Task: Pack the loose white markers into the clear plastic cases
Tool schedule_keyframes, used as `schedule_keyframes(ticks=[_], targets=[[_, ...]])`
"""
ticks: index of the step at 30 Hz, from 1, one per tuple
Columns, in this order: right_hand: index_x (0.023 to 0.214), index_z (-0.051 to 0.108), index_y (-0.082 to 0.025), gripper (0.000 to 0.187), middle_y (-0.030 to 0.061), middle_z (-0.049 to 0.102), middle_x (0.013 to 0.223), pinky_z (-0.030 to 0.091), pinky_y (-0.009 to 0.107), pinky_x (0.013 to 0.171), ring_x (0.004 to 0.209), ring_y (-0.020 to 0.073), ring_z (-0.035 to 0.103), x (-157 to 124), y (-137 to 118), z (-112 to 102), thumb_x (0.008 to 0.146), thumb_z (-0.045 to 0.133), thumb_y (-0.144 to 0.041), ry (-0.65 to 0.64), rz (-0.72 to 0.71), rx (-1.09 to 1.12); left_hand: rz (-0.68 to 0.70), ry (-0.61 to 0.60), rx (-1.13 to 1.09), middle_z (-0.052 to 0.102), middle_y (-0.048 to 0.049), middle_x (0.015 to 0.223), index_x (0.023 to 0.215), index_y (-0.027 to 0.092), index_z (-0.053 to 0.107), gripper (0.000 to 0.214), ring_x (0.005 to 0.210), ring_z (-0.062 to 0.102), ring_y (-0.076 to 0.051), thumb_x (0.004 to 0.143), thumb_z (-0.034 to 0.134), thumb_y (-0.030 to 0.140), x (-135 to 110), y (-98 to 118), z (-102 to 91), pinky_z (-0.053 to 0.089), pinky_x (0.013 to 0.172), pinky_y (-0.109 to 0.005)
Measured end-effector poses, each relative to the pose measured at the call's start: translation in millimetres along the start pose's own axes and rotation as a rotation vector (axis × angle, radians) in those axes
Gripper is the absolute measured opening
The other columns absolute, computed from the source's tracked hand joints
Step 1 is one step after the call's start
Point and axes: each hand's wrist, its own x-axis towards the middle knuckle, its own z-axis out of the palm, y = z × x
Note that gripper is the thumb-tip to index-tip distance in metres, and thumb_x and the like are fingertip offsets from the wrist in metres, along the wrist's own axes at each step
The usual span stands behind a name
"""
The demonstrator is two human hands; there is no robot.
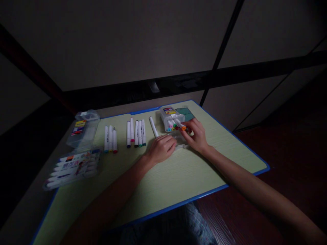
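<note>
At the far left edge of the green table (230, 149) lies a flat clear pack of markers (74, 168), and just behind it stands an empty-looking clear case (85, 129) with a coloured label. To the right of these, three white markers (110, 139) lie side by side on the tabletop, then a tighter row of five markers (136, 133), then a single white marker (153, 127) lying alone, slightly slanted.

My left hand (161, 148) rests knuckles-up just below that single marker, fingers curled inward against a clear plastic lid (182, 145) that lies flat on the table between my two hands. In this dim light I cannot tell whether those fingers actually grip the lid or only rest on it.

Just beyond the lid, the open marker box (171, 117) lies on its side with its mouth toward me, several coloured caps showing inside. My right hand (196, 136) is at that mouth, thumb and fingertips pinched together on the orange-capped marker (181, 124), which sticks partly out of the box. Behind the box, touching it, is a dull green flat object (186, 113) near the table's far edge.
</note>
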Motion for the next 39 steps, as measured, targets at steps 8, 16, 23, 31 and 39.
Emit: schedule_keyframes(ticks=[8, 16, 23, 31, 39], targets=[[0.090, 0.058, -0.018, 0.017, 0.0026, 0.053, 0.078, 0.036, 0.031, 0.063, 0.067, 0.0164, 0.050, 0.0, 4.0, 2.4, 0.083, 0.051, -0.032, -0.064, 0.076, -0.025, 0.014, -0.006, 0.029, 0.061, -0.0033, 0.070, 0.071, 0.015, 0.058, 0.021, 0.067, 0.057, -0.014, 0.085, 0.042, 0.015, 0.2, 0.2, -0.2, 0.046, 0.064, -0.026], [0.092, 0.061, -0.018, 0.021, 0.0035, 0.053, 0.078, 0.037, 0.030, 0.063, 0.071, 0.0179, 0.051, 0.7, 6.8, 5.1, 0.083, 0.052, -0.034, -0.113, 0.154, -0.030, 0.010, -0.025, 0.052, 0.060, -0.0030, 0.069, 0.071, 0.015, 0.058, 0.022, 0.068, 0.057, -0.014, 0.086, 0.041, 0.017, 0.4, 0.6, -0.2, 0.046, 0.066, -0.026], [0.101, 0.062, -0.019, 0.026, 0.0049, 0.050, 0.082, 0.040, 0.033, 0.066, 0.078, 0.0206, 0.051, 0.6, 9.4, 7.5, 0.082, 0.054, -0.034, -0.128, 0.196, -0.005, 0.014, -0.029, 0.037, 0.060, -0.0032, 0.070, 0.071, 0.014, 0.058, 0.022, 0.068, 0.057, -0.014, 0.086, 0.042, 0.016, 0.5, 0.1, -0.3, 0.047, 0.066, -0.026], [0.104, 0.063, -0.019, 0.030, 0.0062, 0.049, 0.083, 0.042, 0.037, 0.069, 0.080, 0.0218, 0.050, 2.9, 7.7, 6.4, 0.082, 0.053, -0.036, -0.168, 0.220, -0.013, 0.011, -0.036, 0.050, 0.059, -0.0028, 0.069, 0.071, 0.014, 0.058, 0.023, 0.068, 0.057, -0.013, 0.087, 0.041, 0.017, 1.0, 1.0, -1.5, 0.047, 0.065, -0.026], [0.107, 0.061, -0.018, 0.032, 0.0059, 0.049, 0.084, 0.041, 0.034, 0.068, 0.079, 0.0213, 0.051, 2.4, 6.3, 5.3, 0.083, 0.052, -0.036, -0.170, 0.220, -0.012, 0.025, -0.022, 0.042, 0.060, -0.0033, 0.069, 0.071, 0.014, 0.058, 0.023, 0.067, 0.057, -0.014, 0.086, 0.041, 0.016, 1.3, 1.1, -1.5, 0.047, 0.065, -0.026]])
